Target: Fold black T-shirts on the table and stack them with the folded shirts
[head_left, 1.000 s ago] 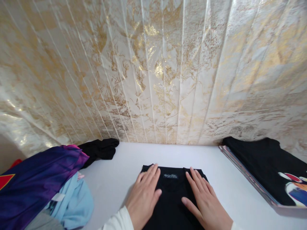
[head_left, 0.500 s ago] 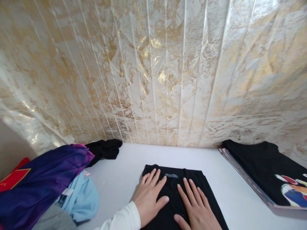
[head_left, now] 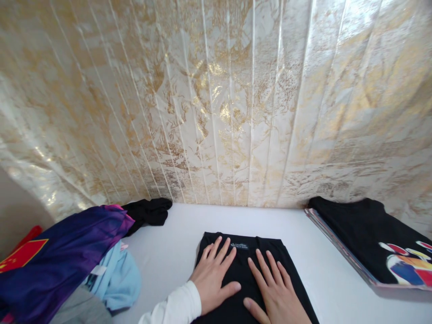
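A folded black shirt (head_left: 270,249) with a small neck label lies on the white table (head_left: 175,256) in front of me. My left hand (head_left: 214,279) lies flat on its left half, fingers spread, in a white sleeve. My right hand (head_left: 275,294) lies flat on the right half, fingers stretched toward the collar. Both palms press on the cloth and hold nothing.
A heap of clothes sits at the left: a purple-blue garment (head_left: 64,247), a light blue one (head_left: 118,279) and a black one (head_left: 148,213). A stack of folded shirts topped by a black printed shirt (head_left: 371,238) rests at the right. A gold-patterned curtain (head_left: 216,99) hangs behind.
Both hands have slid back along the shirt, away from the collar and toward me, staying flat on it.
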A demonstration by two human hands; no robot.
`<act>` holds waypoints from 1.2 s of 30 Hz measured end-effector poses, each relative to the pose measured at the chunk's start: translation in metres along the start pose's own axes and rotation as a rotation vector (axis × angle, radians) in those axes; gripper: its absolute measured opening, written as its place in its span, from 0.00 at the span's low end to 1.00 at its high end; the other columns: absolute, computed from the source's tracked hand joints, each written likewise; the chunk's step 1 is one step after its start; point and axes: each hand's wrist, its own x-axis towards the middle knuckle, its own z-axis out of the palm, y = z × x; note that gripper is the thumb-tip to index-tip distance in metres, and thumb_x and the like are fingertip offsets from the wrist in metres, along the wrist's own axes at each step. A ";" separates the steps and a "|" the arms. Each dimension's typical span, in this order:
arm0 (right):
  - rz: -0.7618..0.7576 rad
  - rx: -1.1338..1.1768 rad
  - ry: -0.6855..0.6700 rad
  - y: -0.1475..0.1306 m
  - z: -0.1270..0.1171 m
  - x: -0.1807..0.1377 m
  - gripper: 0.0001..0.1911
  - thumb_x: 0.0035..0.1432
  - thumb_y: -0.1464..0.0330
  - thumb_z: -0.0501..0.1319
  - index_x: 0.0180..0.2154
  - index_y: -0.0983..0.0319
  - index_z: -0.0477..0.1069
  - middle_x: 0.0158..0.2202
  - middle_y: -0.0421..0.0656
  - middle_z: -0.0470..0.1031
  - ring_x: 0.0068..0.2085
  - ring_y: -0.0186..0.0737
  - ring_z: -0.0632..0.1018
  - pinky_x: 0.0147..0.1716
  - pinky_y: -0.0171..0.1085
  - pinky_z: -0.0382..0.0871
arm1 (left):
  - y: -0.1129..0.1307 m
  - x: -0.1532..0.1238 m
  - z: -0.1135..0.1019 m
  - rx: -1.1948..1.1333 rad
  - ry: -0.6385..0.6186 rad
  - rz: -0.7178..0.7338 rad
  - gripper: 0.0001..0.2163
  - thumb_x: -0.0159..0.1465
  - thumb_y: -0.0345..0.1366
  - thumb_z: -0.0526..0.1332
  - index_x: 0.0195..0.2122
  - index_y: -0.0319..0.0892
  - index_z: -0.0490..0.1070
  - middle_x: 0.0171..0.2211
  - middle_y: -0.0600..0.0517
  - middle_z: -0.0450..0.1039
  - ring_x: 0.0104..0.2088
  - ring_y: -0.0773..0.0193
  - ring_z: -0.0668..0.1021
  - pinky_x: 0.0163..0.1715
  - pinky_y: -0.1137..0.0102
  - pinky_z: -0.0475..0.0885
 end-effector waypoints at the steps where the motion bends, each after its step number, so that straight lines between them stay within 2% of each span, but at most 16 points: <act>1: 0.015 0.031 -0.026 0.002 -0.005 0.000 0.37 0.58 0.46 0.46 0.61 0.61 0.53 0.64 0.49 0.48 0.63 0.58 0.52 0.56 0.57 0.56 | 0.000 -0.002 0.001 -0.004 0.014 -0.010 0.34 0.63 0.56 0.50 0.65 0.48 0.41 0.66 0.50 0.35 0.65 0.49 0.43 0.60 0.51 0.46; 5: 0.105 0.083 -0.010 0.022 -0.013 -0.001 0.32 0.63 0.53 0.44 0.63 0.62 0.49 0.65 0.46 0.47 0.64 0.48 0.52 0.58 0.49 0.58 | 0.003 -0.010 0.002 -0.023 0.036 -0.005 0.32 0.66 0.51 0.49 0.66 0.43 0.37 0.66 0.49 0.35 0.65 0.55 0.43 0.61 0.56 0.47; 8: 0.081 0.017 0.044 0.033 -0.002 -0.005 0.32 0.62 0.54 0.47 0.63 0.63 0.50 0.65 0.47 0.48 0.64 0.49 0.53 0.57 0.49 0.59 | 0.008 -0.004 -0.005 -0.008 0.043 0.064 0.26 0.66 0.43 0.52 0.64 0.43 0.47 0.66 0.50 0.40 0.65 0.56 0.47 0.61 0.58 0.48; 10: 0.020 -0.042 0.106 0.033 0.007 -0.008 0.33 0.62 0.54 0.48 0.63 0.65 0.51 0.65 0.49 0.48 0.64 0.49 0.53 0.57 0.49 0.59 | 0.012 0.011 -0.014 0.003 0.109 0.055 0.22 0.65 0.36 0.53 0.60 0.43 0.55 0.64 0.49 0.50 0.63 0.57 0.54 0.59 0.60 0.52; 13: -0.040 -0.132 0.204 0.030 0.017 -0.010 0.36 0.61 0.52 0.49 0.62 0.68 0.51 0.65 0.51 0.48 0.64 0.51 0.53 0.56 0.49 0.60 | 0.016 0.045 -0.026 0.008 0.179 -0.006 0.14 0.63 0.33 0.56 0.51 0.44 0.65 0.51 0.49 0.68 0.53 0.58 0.67 0.52 0.61 0.57; 15: -0.049 -0.182 0.243 0.029 0.020 -0.009 0.36 0.60 0.51 0.49 0.62 0.68 0.53 0.64 0.52 0.50 0.63 0.52 0.55 0.55 0.50 0.61 | 0.016 0.069 -0.028 0.011 0.164 -0.026 0.09 0.62 0.34 0.59 0.44 0.43 0.70 0.43 0.50 0.72 0.47 0.57 0.70 0.49 0.60 0.59; 19: -0.067 -0.261 0.294 0.030 0.021 -0.007 0.36 0.59 0.49 0.48 0.59 0.68 0.59 0.62 0.53 0.55 0.61 0.53 0.60 0.51 0.49 0.63 | 0.011 0.098 -0.020 -0.003 0.124 -0.031 0.04 0.59 0.37 0.63 0.32 0.42 0.71 0.35 0.52 0.73 0.41 0.58 0.71 0.45 0.60 0.58; 23: -0.075 -0.289 0.321 0.029 0.021 -0.007 0.38 0.57 0.48 0.49 0.60 0.67 0.57 0.62 0.54 0.55 0.61 0.54 0.60 0.52 0.49 0.61 | 0.006 0.103 -0.018 -0.030 0.126 -0.046 0.05 0.60 0.36 0.62 0.28 0.42 0.70 0.32 0.54 0.72 0.39 0.60 0.71 0.45 0.60 0.56; 30: -0.083 -0.295 0.355 0.026 0.018 -0.008 0.44 0.57 0.48 0.49 0.65 0.65 0.38 0.64 0.54 0.52 0.62 0.55 0.58 0.52 0.50 0.56 | 0.019 0.106 -0.019 -0.082 0.146 -0.003 0.03 0.61 0.36 0.62 0.32 0.43 0.70 0.35 0.55 0.72 0.41 0.62 0.71 0.45 0.63 0.55; 36: -0.085 -0.306 0.379 0.024 0.017 -0.007 0.44 0.57 0.48 0.50 0.65 0.66 0.39 0.63 0.55 0.54 0.61 0.56 0.58 0.52 0.50 0.55 | 0.028 0.114 -0.015 -0.097 0.126 -0.019 0.05 0.58 0.36 0.65 0.33 0.43 0.69 0.31 0.56 0.74 0.38 0.62 0.72 0.44 0.64 0.56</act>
